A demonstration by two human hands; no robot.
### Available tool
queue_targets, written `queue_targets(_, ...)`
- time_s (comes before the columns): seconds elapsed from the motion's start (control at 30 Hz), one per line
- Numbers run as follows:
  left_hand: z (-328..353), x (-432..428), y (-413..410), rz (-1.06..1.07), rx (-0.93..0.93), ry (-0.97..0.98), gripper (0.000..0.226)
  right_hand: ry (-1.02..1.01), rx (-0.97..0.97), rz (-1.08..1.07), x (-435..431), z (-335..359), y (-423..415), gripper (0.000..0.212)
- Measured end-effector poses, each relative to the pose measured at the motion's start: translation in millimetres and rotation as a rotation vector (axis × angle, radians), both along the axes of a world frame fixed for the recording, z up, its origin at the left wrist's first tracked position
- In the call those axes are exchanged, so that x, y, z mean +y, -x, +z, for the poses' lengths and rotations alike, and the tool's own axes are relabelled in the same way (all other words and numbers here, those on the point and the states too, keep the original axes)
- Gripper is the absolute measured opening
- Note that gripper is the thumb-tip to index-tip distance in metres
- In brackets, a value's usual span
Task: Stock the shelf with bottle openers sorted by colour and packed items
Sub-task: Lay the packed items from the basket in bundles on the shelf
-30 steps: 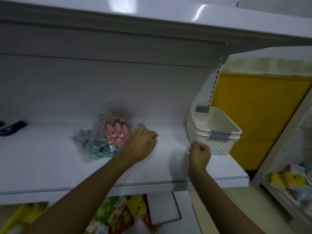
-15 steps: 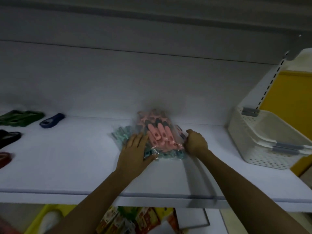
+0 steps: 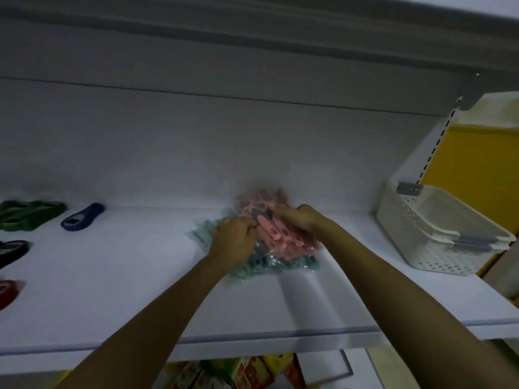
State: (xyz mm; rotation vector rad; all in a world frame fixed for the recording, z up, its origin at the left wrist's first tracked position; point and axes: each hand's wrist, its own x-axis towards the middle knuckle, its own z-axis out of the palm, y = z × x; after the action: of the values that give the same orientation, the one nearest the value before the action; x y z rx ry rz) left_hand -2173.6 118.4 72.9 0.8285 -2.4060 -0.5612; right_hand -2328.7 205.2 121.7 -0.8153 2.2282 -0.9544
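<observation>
A clear plastic pack of pink items (image 3: pixel 283 234) lies on top of a clear pack of teal items (image 3: pixel 269 265), near the back of the white shelf (image 3: pixel 112 290). My left hand (image 3: pixel 234 240) rests on the packs' left side with its fingers curled on the plastic. At the far end of the pink pack, my right hand (image 3: pixel 297 217) grips it. Loose bottle openers lie at the left: green ones (image 3: pixel 28 214), a blue one (image 3: pixel 81 217), a black one (image 3: pixel 12 251) and a red one (image 3: pixel 7 293).
Two stacked white perforated baskets (image 3: pixel 438 234) stand at the shelf's right end. The upper shelf (image 3: pixel 252 37) overhangs close above. Colourful packaged goods (image 3: pixel 247 372) show on the level below. A yellow wall (image 3: pixel 477 175) lies beyond the right upright.
My right hand has moved from the pack's right edge onto the far end of the pink pack. The left hand's fingers have gone from flat to curled on the packs.
</observation>
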Motion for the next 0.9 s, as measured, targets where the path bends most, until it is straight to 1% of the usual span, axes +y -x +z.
queue_targets(0.07,2,-7,7,-0.061,0.033,-0.114,0.033,-0.083,0.01,0.08,-2,3,-7,0.062)
queue_targets(0.13,2,-14,11,-0.136,0.122,-0.296,0.039,-0.115,0.044,0.091,-7,-1,-7,0.058)
queue_targets(0.17,2,-16,12,-0.162,0.175,-0.399,0.04,-0.118,0.072,0.078,-10,-4,-6,0.055)
queue_targets(0.2,2,-19,14,-0.164,0.222,-0.46,0.038,-0.106,0.092,0.056,-11,-7,-4,0.049)
queue_targets(0.23,1,-20,15,-0.143,0.262,-0.47,0.034,-0.073,0.098,0.028,-12,-10,-1,0.043)
queue_targets(0.33,-1,-20,20,-0.065,0.318,-0.359,0.021,0.04,0.014,-0.057,-7,-16,16,0.037)
queue_targets(0.4,-2,-17,22,-0.062,0.307,-0.261,0.023,0.06,-0.097,-0.111,-1,-19,28,0.043)
queue_targets(0.43,-2,-15,23,-0.068,0.274,-0.179,0.02,0.069,-0.156,-0.132,2,-22,32,0.046)
queue_targets(0.5,1,-12,25,-0.061,0.128,0.047,0.014,0.101,-0.249,-0.157,7,-25,39,0.049)
queue_targets(0.57,4,-8,29,-0.036,-0.016,0.238,0.018,0.144,-0.317,-0.164,11,-29,43,0.049)
queue_targets(0.6,6,-6,31,-0.001,-0.068,0.297,0.024,0.159,-0.345,-0.163,12,-31,44,0.049)
queue_targets(0.67,7,-3,37,0.094,-0.128,0.356,0.031,0.159,-0.38,-0.144,13,-34,47,0.048)
queue_targets(0.7,8,-1,39,0.125,-0.144,0.332,0.031,0.152,-0.396,-0.13,12,-34,48,0.046)
queue_targets(0.73,11,0,40,0.14,-0.145,0.256,0.03,0.151,-0.419,-0.111,12,-33,48,0.043)
queue_targets(0.83,26,-4,47,0.117,-0.148,-0.029,0.025,0.205,-0.458,-0.082,7,-30,46,0.023)
queue_targets(0.9,38,-12,55,0.091,-0.115,-0.314,0.027,0.262,-0.487,-0.096,4,-29,47,0.018)
